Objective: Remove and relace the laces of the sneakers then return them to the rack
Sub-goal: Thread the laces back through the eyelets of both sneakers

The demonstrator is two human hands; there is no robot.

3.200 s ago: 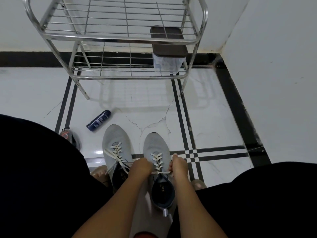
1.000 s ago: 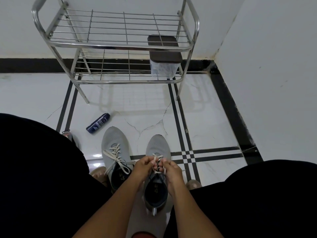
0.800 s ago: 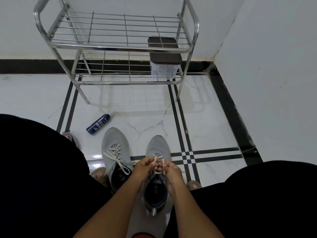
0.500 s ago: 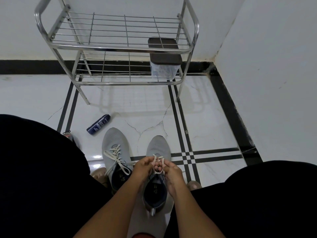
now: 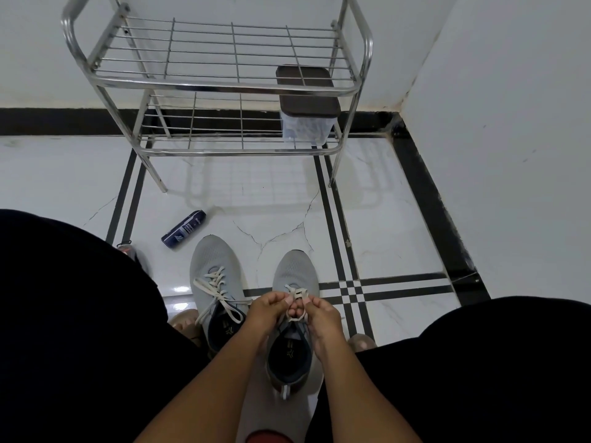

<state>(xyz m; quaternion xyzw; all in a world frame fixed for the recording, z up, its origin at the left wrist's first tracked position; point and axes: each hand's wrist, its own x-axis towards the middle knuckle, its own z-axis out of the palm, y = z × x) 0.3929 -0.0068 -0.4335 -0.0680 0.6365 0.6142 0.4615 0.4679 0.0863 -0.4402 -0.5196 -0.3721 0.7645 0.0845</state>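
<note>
Head cam only: both hands meet over the right sneaker [image 5: 295, 273] on the floor, left hand [image 5: 270, 310] and right hand [image 5: 323, 314] each with fingers pinched on its cream lace [image 5: 296, 294], loops between them. Left sneaker [image 5: 212, 266] sits just left of the fingers, already laced, ends loose. Steel rack [image 5: 224, 87] stands well beyond the fingers, dark spray can [image 5: 184, 230] lying between.
</note>
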